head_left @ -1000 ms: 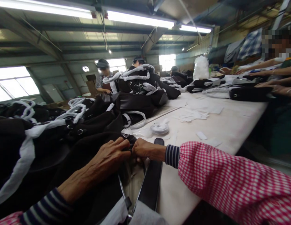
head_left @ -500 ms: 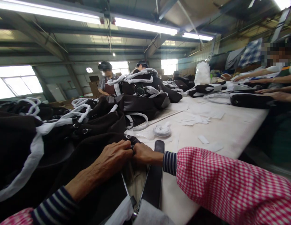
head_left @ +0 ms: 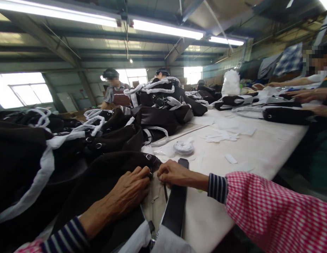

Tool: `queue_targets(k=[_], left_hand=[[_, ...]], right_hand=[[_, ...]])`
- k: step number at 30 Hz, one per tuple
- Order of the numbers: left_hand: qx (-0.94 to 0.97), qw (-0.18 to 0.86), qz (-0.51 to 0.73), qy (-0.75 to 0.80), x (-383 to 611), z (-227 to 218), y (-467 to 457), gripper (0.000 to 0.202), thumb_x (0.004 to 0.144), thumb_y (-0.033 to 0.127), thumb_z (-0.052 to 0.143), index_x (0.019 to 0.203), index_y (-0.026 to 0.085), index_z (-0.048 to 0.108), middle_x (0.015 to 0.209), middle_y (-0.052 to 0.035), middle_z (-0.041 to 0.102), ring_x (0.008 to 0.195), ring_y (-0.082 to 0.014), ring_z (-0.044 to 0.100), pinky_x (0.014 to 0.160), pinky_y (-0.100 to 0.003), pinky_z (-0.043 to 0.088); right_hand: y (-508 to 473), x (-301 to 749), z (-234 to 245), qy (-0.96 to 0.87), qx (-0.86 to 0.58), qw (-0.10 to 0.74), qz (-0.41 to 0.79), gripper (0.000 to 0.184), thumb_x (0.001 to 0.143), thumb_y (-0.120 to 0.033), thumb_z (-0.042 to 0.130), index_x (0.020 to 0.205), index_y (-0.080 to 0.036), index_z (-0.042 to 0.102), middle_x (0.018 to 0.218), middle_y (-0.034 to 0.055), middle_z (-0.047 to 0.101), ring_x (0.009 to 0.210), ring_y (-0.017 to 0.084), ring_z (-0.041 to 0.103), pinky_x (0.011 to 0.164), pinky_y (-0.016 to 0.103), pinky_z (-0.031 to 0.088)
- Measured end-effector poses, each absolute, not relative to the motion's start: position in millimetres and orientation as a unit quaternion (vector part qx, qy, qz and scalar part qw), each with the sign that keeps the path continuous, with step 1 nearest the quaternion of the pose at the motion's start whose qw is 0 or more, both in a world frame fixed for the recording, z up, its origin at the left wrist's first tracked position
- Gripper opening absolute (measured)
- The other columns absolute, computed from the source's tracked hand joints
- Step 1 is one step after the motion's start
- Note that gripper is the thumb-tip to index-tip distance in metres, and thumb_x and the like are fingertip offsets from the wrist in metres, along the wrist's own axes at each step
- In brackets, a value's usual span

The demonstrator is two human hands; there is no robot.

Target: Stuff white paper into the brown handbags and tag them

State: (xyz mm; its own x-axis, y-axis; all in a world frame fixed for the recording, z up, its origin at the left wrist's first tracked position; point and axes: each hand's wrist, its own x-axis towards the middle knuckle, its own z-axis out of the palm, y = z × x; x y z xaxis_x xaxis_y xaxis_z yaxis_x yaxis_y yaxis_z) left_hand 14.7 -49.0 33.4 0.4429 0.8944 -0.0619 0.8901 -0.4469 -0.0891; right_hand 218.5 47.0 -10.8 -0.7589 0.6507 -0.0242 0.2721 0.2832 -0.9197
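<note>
The black bag (head_left: 113, 168) lies at lower centre on the bench (head_left: 205, 218), its beige-lined opening (head_left: 160, 196) running lengthwise up the frame. The left hand (head_left: 129, 189) touches the opening's left edge, fingers bent, any pinch hidden; the right hand (head_left: 172, 173) curls its grip at the upper end, contents unclear.

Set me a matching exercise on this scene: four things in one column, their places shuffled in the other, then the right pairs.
Things
1. Round whitish coil
2. Bare left hand
3. Beige lining with a small zipper
4. Long, smooth black strip

Places
A. Showing in the opening of the black fabric bag
B. Crossed over by the bare right hand or its wrist
C. Beyond both hands, on the pale flat tabletop
D. On the bag's black fabric, beside its opening

Pairs: 1-C, 2-D, 3-A, 4-B
</note>
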Motion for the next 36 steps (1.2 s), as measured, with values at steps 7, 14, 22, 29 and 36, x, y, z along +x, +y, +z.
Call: queue_targets(k=[7,14,22,29,36], left_hand=[[-0.859,0.064,0.028,-0.508,17,22,-51,0.015,0.098,0.015,0.056,0.1,0.022,0.069,0.125,-0.0047,0.062,0.113,-0.0262,0.05,0.085,-0.041,0.044],[-0.871,-0.105,-0.085,-0.472,8,7,-46,0.018,0.099,0.017,0.052,0.096,0.025,0.067,0.103,-0.0008,0.067,0.102,-0.0201,0.057,0.09,-0.031,0.046],[-0.85,-0.166,-0.165,-0.473,-13,-17,-34,0.019,0.098,0.034,0.054,0.106,0.031,0.071,0.108,-0.0016,0.069,0.101,-0.0201,0.065,0.093,-0.025,0.054],[-0.842,-0.099,-0.221,-0.483,-25,-38,-27,0.016,0.085,0.03,0.066,0.097,0.031,0.076,0.104,-0.0006,0.073,0.1,-0.0234,0.068,0.089,-0.025,0.057],[-0.819,-0.165,-0.178,-0.519,-8,-15,-42,0.023,0.099,0.038,0.049,0.101,0.028,0.07,0.105,-0.0018,0.066,0.098,-0.0199,0.066,0.09,-0.027,0.054]], right_hand=[[6,233,0,-0.93,-0.243,0.161,0.223,0.008,0.087,-0.024,0.069,0.093,-0.019,0.07,0.102,0.0051,0.066,0.094,0.02,0.063,0.08,0.028,0.045],[0,224,-12,-0.976,-0.18,0.121,0.033,0.008,0.091,-0.019,0.056,0.091,-0.015,0.063,0.096,0.0047,0.066,0.074,0.015,0.056,0.058,0.027,0.038],[4,223,-12,-0.978,-0.154,0.127,0.059,0.017,0.095,-0.038,0.06,0.093,-0.02,0.06,0.099,0.0003,0.064,0.076,0.013,0.058,0.053,0.023,0.037],[3,211,-15,-0.98,-0.147,0.137,-0.001,0.016,0.094,-0.032,0.052,0.089,-0.017,0.056,0.092,0.0041,0.065,0.067,0.015,0.055,0.043,0.025,0.03],[2,214,-1,-0.971,-0.209,0.082,0.087,0.023,0.095,-0.041,0.06,0.093,-0.018,0.058,0.099,0.0034,0.065,0.075,0.016,0.058,0.053,0.026,0.035]])
